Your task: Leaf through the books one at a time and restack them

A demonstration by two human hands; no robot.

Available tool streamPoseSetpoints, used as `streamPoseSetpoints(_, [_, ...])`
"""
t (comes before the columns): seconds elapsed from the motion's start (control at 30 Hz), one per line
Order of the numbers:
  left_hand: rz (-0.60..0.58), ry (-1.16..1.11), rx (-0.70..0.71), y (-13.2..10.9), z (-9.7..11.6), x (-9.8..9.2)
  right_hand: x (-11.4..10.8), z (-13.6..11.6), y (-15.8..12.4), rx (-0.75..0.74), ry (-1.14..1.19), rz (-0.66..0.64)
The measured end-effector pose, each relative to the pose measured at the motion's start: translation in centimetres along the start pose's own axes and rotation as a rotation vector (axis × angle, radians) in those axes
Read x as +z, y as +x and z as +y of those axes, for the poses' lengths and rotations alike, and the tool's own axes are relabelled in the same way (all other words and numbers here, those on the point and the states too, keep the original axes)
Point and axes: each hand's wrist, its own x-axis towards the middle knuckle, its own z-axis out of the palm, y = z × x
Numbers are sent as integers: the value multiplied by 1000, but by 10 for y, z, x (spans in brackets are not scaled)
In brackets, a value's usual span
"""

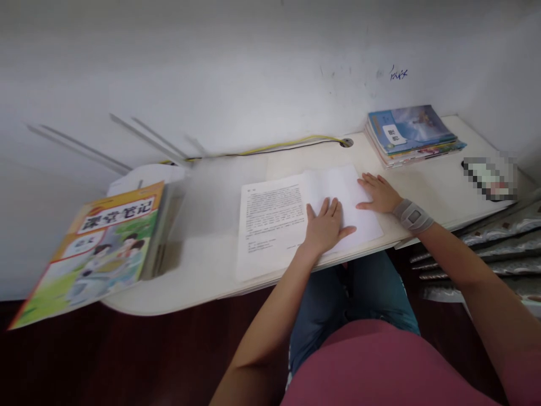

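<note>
Two bare hands lie spread on or by an open printed booklet [273, 225], mid-tabletop [207, 242], close to the near edge, btwn the piles at either end. L pg is printed, a heading up top & a few short lines near the foot; R pg [338, 183] is blank as far as it shows.

L hand [324, 226]: palm down on the blank pg just R of the gutter, fingers apart, thumb out, nothing gripped. R hand [380, 194]: fingers apart too, fingertips on that pg's outer edge, rest of hand past it; can't tell if the palm touches the tabletop. Grey wrist brace [414, 216] on that arm.

Progress: booklet's open & lying approx. flat, both hands on the blank side. No pen in hand, no handwriting visible on the pgs. How many pgs are left can't be told.

At tabletop's L end, a Chinese class-notes workbook [105, 242] tops a pile of bks [163, 248], its lower corner showing past the edge. Toward the far R corner, a physics textbook [412, 127] tops another pile; phone-like device [486, 177], pixelated, sits by the R end. Along the back edge, a yellow cable [270, 150] runs w/ a dark one to a cable hole [346, 143].
</note>
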Motion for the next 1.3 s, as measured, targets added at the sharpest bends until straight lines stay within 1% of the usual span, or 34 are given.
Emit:
streamPoseSetpoints(0.27, [-17, 8, 4, 7, 3, -4, 1, 0, 1, -1, 10, 15])
streamPoseSetpoints(0.47, [-12, 0, 20, 4, 3, -2, 2, 0, 1, 6, 10, -3])
streamPoseSetpoints(0.67, [2, -14, 25, 12, 7, -1, 1, 0, 1, 0, 25, 9])
streamPoseSetpoints(0.8, [17, -13, 13, 15, 9, 0, 0, 0, 1, 5, 22, -4])
streamPoseSetpoints(1.03, [18, -3, -18, 16, 11, 4, 3, 3, 1, -6, 32, 10])
streamPoseSetpoints(1.17, [22, 10, 20, 13, 9, 5, 0, 2, 3, -4, 60, 14])
streamPoseSetpoints(1.23, [25, 18, 31, 12, 9, 6, -3, -1, -1, 23, 71, 17])
streamPoseSetpoints(1.3, [38, 22, 22, 11, 9, 7, -4, -7, -11, 59, 76, 19])
